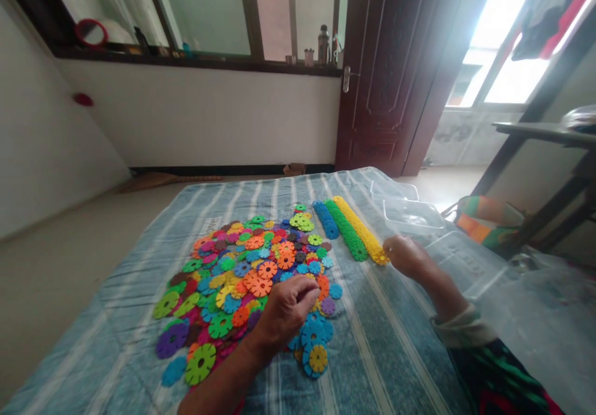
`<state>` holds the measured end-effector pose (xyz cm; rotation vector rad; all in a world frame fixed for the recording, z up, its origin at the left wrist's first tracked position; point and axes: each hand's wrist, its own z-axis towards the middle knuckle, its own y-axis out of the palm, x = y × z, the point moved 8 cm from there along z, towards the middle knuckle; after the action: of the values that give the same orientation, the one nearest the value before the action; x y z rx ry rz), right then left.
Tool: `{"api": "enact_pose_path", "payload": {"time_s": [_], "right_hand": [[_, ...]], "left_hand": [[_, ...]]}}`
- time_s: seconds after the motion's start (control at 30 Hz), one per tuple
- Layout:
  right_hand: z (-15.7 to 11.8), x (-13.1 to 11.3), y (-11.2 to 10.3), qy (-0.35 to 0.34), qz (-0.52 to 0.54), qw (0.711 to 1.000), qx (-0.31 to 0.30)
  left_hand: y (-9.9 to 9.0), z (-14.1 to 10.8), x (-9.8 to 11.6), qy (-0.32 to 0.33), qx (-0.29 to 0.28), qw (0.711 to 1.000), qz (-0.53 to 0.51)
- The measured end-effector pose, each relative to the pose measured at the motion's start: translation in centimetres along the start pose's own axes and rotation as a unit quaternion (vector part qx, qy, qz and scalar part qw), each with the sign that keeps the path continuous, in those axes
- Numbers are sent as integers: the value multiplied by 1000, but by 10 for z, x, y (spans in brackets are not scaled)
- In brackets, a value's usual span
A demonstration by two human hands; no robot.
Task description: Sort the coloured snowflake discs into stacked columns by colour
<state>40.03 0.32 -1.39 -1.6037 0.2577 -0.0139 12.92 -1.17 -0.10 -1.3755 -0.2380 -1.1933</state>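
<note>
A large heap of notched plastic snowflake discs point(267, 270) in many colours lies on the striped cloth point(372, 334). My left hand point(291, 306) is over the heap's right side, its fingers curled closed beside an orange disc point(323, 286); what is in them is hidden. Overlapping discs form a short blue row point(326, 219), a longer green row point(345, 228) and a yellow row point(358, 227). My right hand point(407, 256) is slightly blurred and closed in a pinch at the yellow row's near end, its fingertips on a yellow disc point(382, 256).
Clear plastic boxes point(413, 216) and a lid-like tray point(465, 263) stand to the right, with clear plastic point(535, 315) nearer me. A dark table point(549, 134) is at far right. Behind are a white wall point(233, 114) and a brown door point(386, 73).
</note>
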Motion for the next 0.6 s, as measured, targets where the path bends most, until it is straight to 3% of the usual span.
{"api": "enact_pose_path", "payload": {"time_s": [0.3,0.6], "right_hand": [[5,8,6,22,19,999,28],[12,22,35,-3,35,999,39]], "left_hand": [[0,-1,-3,8,13,1000,-10],[9,-11,6,68,16,996,56]]}}
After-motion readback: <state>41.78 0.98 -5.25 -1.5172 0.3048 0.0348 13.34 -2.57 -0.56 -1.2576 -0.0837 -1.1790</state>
